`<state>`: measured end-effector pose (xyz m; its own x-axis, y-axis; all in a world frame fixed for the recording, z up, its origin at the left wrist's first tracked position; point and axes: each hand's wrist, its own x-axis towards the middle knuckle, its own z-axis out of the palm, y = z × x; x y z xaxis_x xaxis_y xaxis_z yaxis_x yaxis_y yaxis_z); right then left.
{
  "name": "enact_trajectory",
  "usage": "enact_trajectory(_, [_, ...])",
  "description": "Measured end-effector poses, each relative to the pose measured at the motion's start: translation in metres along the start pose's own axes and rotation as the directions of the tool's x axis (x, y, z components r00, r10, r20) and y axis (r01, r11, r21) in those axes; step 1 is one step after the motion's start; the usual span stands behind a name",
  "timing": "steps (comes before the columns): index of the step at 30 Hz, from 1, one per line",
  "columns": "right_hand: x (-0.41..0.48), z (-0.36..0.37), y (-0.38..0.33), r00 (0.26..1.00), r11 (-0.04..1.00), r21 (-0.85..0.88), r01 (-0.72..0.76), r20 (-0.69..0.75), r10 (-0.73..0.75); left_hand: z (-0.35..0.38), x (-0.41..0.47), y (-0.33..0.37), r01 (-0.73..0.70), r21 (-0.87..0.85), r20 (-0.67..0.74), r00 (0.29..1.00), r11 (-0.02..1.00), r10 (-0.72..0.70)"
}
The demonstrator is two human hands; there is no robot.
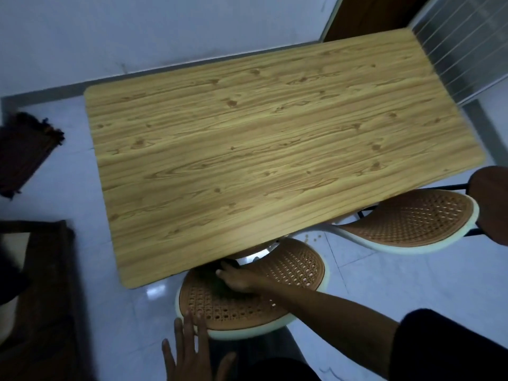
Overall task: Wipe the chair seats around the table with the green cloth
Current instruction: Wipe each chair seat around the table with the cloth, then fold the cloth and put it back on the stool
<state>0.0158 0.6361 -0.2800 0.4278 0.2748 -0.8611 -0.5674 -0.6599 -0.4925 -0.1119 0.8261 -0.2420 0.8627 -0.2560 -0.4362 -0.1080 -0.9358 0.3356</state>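
A round brown woven chair seat (288, 270) with a pale rim stands partly under the near edge of the wooden table (261, 138). My right hand (239, 279) presses the dark green cloth (220, 288) flat on that seat, close to the table edge; most of the cloth is hidden under the hand. My left hand (189, 353) hovers with fingers spread at the seat's near rim and holds nothing. A second matching seat (412, 218) sits to the right, also tucked under the table.
A brown chair back (492, 199) rises at the right edge. A dark mat (24, 149) lies on the pale tiled floor at the left, with dark wooden furniture (46, 292) below it. A wire rack (464, 50) stands behind the table.
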Motion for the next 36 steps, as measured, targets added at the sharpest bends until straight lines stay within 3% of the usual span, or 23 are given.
enact_trajectory(3, [-0.012,-0.016,0.006,1.0,1.0,-0.016,-0.012,0.016,0.012,-0.01,0.016,0.012,0.073,-0.01,-0.002,0.997,0.997,-0.073])
enact_trajectory(6, [-0.034,-0.03,0.008,0.982,0.998,0.007,0.058,0.18,-0.058,-0.031,0.041,0.02,-0.085,-0.056,0.081,0.993,0.995,0.089])
enact_trajectory(8, [-0.042,-0.033,0.019,0.964,0.985,-0.102,0.138,0.243,-0.109,-0.036,0.061,0.017,-0.079,-0.191,0.036,0.996,0.978,0.087])
enact_trajectory(13, [-0.038,-0.015,0.05,0.968,0.902,-0.37,0.22,-0.032,-0.249,-0.03,0.097,0.004,-0.166,-0.321,0.053,0.98,0.932,0.192])
enact_trajectory(15, [-0.042,-0.015,0.044,0.952,0.919,-0.299,0.257,-0.085,-0.294,-0.03,0.104,0.004,-0.185,-0.37,0.059,0.973,0.911,0.222])
enact_trajectory(18, [-0.062,-0.03,0.029,0.949,0.954,0.071,0.29,-0.149,-0.278,-0.057,0.11,0.024,0.064,-0.523,0.154,0.988,0.85,0.02])
enact_trajectory(20, [-0.088,-0.042,0.02,0.966,0.864,0.434,0.254,-0.152,-0.208,-0.075,0.108,0.04,0.262,-0.637,0.293,0.952,0.725,-0.087])
enact_trajectory(23, [-0.131,-0.058,0.016,0.99,0.509,0.85,0.138,-0.136,-0.041,-0.082,0.102,0.048,0.477,-0.765,0.443,0.877,0.433,-0.184])
enact_trajectory(25, [-0.153,-0.063,0.015,0.996,0.285,0.955,0.081,-0.072,-0.044,-0.075,0.097,0.048,0.523,-0.844,0.489,0.842,0.122,-0.228])
enact_trajectory(27, [-0.176,-0.065,0.014,0.991,0.172,0.979,0.108,-0.094,-0.091,-0.087,0.084,0.072,0.531,-0.836,0.548,0.819,-0.14,-0.169])
enact_trajectory(29, [-0.191,-0.063,0.014,0.983,0.116,0.977,0.176,-0.169,-0.069,-0.096,0.076,0.098,0.545,-0.798,0.574,0.818,-0.259,-0.047])
enact_trajectory(31, [-0.206,-0.059,0.018,0.948,0.188,0.932,0.31,-0.317,0.007,-0.111,0.071,0.119,0.555,-0.797,0.569,0.822,-0.238,0.014])
enact_trajectory(32, [-0.217,-0.056,0.02,0.91,0.295,0.877,0.379,-0.411,0.053,-0.117,0.071,0.128,0.546,-0.814,0.555,0.831,-0.196,0.009])
enact_trajectory(34, [-0.237,-0.044,0.022,0.801,0.505,0.729,0.463,-0.588,0.114,-0.124,0.071,0.14,0.497,-0.862,0.498,0.867,-0.099,0.022])
enact_trajectory(36, [-0.25,-0.025,0.031,0.655,0.638,0.598,0.486,-0.732,0.187,-0.129,0.067,0.156,0.408,-0.913,0.408,0.913,0.011,0.017])
